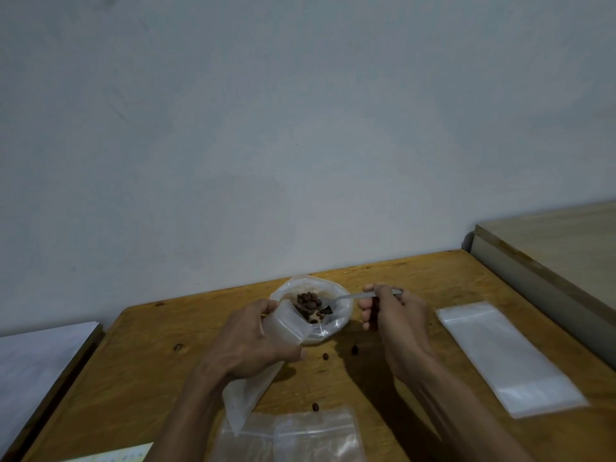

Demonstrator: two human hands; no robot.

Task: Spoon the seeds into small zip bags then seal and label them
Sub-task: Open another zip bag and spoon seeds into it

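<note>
My left hand (255, 341) grips a small clear zip bag (290, 323), its open mouth tilted toward the seeds. Brown seeds (308, 303) lie in a clear plastic-lined dish (343, 303) at the back of the wooden table (416, 285). My right hand (393, 313) pinches the handle of a metal spoon (350, 297), whose bowl rests among the seeds beside the bag's mouth. A few seeds lie loose on the table (325, 356).
A stack of empty zip bags (506, 355) lies to the right. More clear bags (300, 435) lie at the near edge, with a paper sheet (113, 456) beside them. A white surface (36, 368) stands left, a pale cabinet (566, 248) right, a wall behind.
</note>
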